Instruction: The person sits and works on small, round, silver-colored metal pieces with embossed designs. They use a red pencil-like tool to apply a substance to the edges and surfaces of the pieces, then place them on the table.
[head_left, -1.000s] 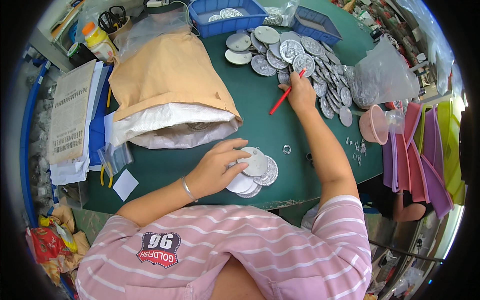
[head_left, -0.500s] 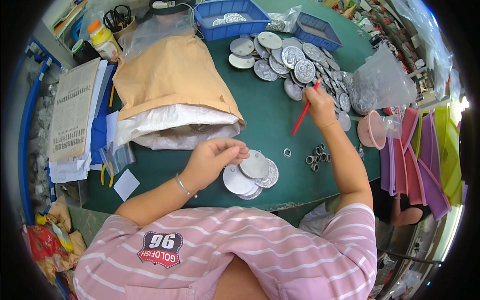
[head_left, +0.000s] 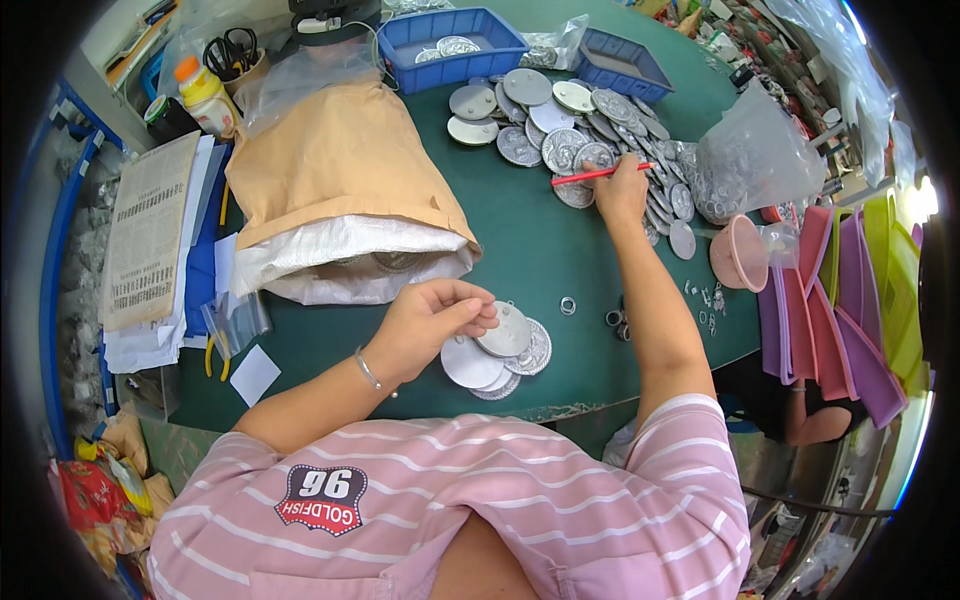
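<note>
My right hand (head_left: 622, 192) is closed around a slim red pen-like stick (head_left: 572, 179), which lies almost level across its fingers. Its fingertips reach the near edge of a heap of silver metal medallions (head_left: 520, 146); whether they touch one is hidden. Thumb and fingers of my left hand (head_left: 440, 318) are pinched together, and anything between them is too small or hidden to make out. Right under those fingertips lies a small overlapping stack of round medallions (head_left: 470, 362), some plain side up, one showing a relief pattern.
An open brown sack (head_left: 350, 180) with white lining covers the left of the green table. Blue trays (head_left: 455, 70) stand behind the heap. A bag of rings (head_left: 750, 160), a pink cup (head_left: 738, 255) and coloured bins (head_left: 825, 300) line the right. One loose ring (head_left: 568, 306) lies mid-table.
My right hand has moved slightly left and farther into the medallion heap. The red stick has swung from steep to nearly level. My left hand stays over the stack.
</note>
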